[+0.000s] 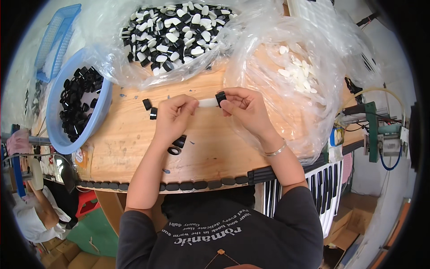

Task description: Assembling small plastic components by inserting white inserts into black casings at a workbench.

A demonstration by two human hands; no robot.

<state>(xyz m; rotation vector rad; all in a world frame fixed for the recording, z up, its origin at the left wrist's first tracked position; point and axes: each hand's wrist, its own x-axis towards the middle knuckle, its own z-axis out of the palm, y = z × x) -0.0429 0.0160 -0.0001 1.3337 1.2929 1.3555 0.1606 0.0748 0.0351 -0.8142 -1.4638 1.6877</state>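
Observation:
Above the middle of the wooden table, my left hand [175, 117] pinches one end of a flat white plastic piece [207, 103]. My right hand [245, 109] grips a small black cap [221, 98] between thumb and fingers. The white piece's other end reaches the cap; whether it sits inside cannot be seen. Beside my left hand lie two loose black caps, one [147, 104] farther off and another [153, 113] nearer. Close to my left forearm, a further black cap [180, 141] rests by a black ring-shaped piece [174, 151].
A blue basin [107, 105] of black caps stands at left, a blue basket [56, 40] behind it. Black-and-white capped pieces [174, 36] heap in clear plastic at the back. White pieces [300, 71] lie in a plastic bag at right. Black pads [188, 185] line the front edge.

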